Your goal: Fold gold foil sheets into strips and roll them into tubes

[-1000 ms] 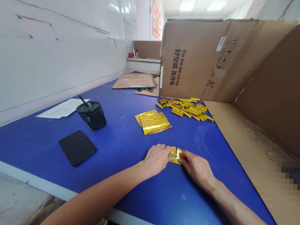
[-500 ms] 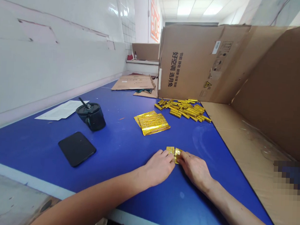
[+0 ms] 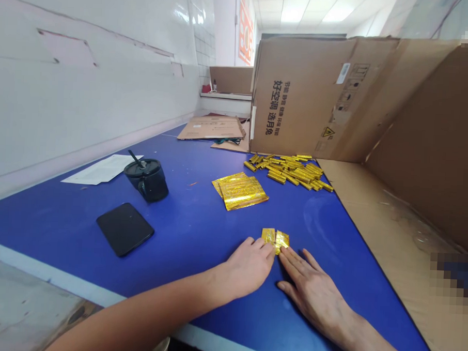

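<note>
A small folded gold foil piece (image 3: 275, 239) lies on the blue table (image 3: 200, 231). My left hand (image 3: 247, 266) rests on the table just in front of it, fingers curled, fingertips touching the foil's near edge. My right hand (image 3: 314, 290) lies flat and open on the table, fingers stretched out toward the foil's right side. Farther back lies a stack of flat gold foil sheets (image 3: 240, 190), and beyond it a pile of rolled gold foil sticks (image 3: 290, 170).
A black phone (image 3: 125, 228) and a dark lidded cup with a straw (image 3: 147, 178) sit at the left, with white paper (image 3: 102, 168) behind. Large opened cardboard (image 3: 379, 125) walls the right and back. Flat cardboard (image 3: 212, 127) lies farther away.
Both hands have slid back toward me off the folded foil. My right hand has flattened out with fingers stretched, and the foil now shows almost whole.
</note>
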### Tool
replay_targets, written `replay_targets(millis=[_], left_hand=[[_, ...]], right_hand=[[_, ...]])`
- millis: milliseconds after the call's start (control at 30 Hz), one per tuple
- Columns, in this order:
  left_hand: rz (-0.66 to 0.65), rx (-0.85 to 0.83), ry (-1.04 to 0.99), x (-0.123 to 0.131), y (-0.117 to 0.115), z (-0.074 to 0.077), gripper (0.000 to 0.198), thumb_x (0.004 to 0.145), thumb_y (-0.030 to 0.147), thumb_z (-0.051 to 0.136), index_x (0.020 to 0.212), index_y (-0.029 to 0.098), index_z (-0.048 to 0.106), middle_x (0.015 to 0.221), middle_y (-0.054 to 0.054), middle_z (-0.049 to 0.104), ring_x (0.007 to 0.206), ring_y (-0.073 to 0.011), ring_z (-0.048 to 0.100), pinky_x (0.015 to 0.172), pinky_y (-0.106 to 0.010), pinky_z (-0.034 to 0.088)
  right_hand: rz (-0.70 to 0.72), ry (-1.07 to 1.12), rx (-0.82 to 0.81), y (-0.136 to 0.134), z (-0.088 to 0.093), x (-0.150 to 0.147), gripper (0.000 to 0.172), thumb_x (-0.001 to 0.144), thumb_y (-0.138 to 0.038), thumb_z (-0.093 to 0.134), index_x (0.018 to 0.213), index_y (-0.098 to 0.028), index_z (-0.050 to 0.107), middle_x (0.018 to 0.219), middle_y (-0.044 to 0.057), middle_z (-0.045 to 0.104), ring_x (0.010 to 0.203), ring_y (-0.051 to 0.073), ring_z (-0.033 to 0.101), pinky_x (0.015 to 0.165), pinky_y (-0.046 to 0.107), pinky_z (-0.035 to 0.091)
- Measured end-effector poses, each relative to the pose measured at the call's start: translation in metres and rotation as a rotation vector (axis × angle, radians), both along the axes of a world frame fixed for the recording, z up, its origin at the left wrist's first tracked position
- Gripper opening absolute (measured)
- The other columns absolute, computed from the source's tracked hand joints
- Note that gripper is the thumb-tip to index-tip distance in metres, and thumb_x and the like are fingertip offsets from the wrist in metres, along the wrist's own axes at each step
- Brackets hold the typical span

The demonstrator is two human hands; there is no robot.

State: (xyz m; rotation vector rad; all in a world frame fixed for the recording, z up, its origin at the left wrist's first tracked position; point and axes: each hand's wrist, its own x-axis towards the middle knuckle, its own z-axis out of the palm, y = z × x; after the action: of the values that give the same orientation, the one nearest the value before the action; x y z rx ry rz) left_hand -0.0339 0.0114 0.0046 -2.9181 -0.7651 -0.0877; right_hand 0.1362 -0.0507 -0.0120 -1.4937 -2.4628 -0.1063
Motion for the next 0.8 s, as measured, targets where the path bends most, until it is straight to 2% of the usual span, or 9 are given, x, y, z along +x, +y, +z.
replay_targets(millis=[133, 300, 433, 600, 700, 800], left_hand=[[-0.001, -0.007, -0.03, -0.003, 0.0, -0.003, 0.024, 0.081, 0.019, 0.037, 0.099, 0.012, 0.051, 0.09, -0.008, 0.055, 0.082, -0.0211, 0.047, 0.065, -0.033, 0.035], [0.029, -0.033, -0.113, 0.0, 0.004, 0.002, 0.024, 0.081, 0.03, 0.042, 0.094, 0.014, 0.053, 0.088, -0.006, 0.055, 0.083, -0.0213, 0.048, 0.068, -0.033, 0.037], [0.057, -0.031, -0.144, 0.005, 0.008, 0.002, 0.026, 0.08, 0.034, 0.045, 0.093, 0.014, 0.055, 0.093, -0.009, 0.055, 0.089, -0.0234, 0.049, 0.073, -0.035, 0.039], [-0.037, -0.079, -0.193, 0.003, 0.014, -0.014, 0.033, 0.082, 0.027, 0.041, 0.111, 0.012, 0.045, 0.117, -0.01, 0.048, 0.108, -0.0202, 0.043, 0.09, -0.032, 0.033], [-0.071, -0.086, -0.198, 0.002, 0.016, -0.02, 0.033, 0.083, 0.021, 0.038, 0.114, 0.01, 0.042, 0.12, -0.011, 0.046, 0.115, -0.0183, 0.037, 0.096, -0.031, 0.027], [-0.081, -0.077, -0.197, 0.001, 0.017, -0.02, 0.034, 0.081, 0.019, 0.039, 0.113, 0.008, 0.042, 0.12, -0.013, 0.047, 0.115, -0.0194, 0.039, 0.096, -0.031, 0.027]], right_hand=[[0.008, -0.012, 0.004, -0.002, -0.002, 0.003, 0.046, 0.08, -0.035, 0.045, 0.122, -0.014, 0.043, 0.122, 0.015, 0.048, 0.113, 0.026, 0.042, 0.094, 0.052, 0.03], [-0.009, -0.055, -0.094, -0.005, 0.004, 0.003, 0.053, 0.081, -0.04, 0.041, 0.127, -0.014, 0.035, 0.127, 0.013, 0.041, 0.117, 0.026, 0.036, 0.093, 0.056, 0.028], [-0.007, -0.075, -0.136, -0.005, 0.01, 0.004, 0.051, 0.082, -0.04, 0.039, 0.126, -0.015, 0.037, 0.129, 0.011, 0.04, 0.12, 0.027, 0.031, 0.095, 0.057, 0.023], [0.034, 0.006, -0.136, 0.0, 0.011, 0.005, 0.049, 0.082, -0.031, 0.042, 0.124, -0.008, 0.039, 0.128, 0.016, 0.04, 0.118, 0.023, 0.035, 0.096, 0.041, 0.033], [0.058, 0.062, -0.097, 0.004, 0.01, 0.005, 0.045, 0.08, -0.02, 0.041, 0.124, -0.01, 0.04, 0.125, 0.014, 0.044, 0.115, 0.021, 0.041, 0.094, 0.037, 0.037], [0.074, 0.082, -0.062, 0.008, 0.01, 0.005, 0.045, 0.079, -0.013, 0.039, 0.124, -0.012, 0.04, 0.124, 0.013, 0.046, 0.111, 0.02, 0.045, 0.092, 0.036, 0.04]])
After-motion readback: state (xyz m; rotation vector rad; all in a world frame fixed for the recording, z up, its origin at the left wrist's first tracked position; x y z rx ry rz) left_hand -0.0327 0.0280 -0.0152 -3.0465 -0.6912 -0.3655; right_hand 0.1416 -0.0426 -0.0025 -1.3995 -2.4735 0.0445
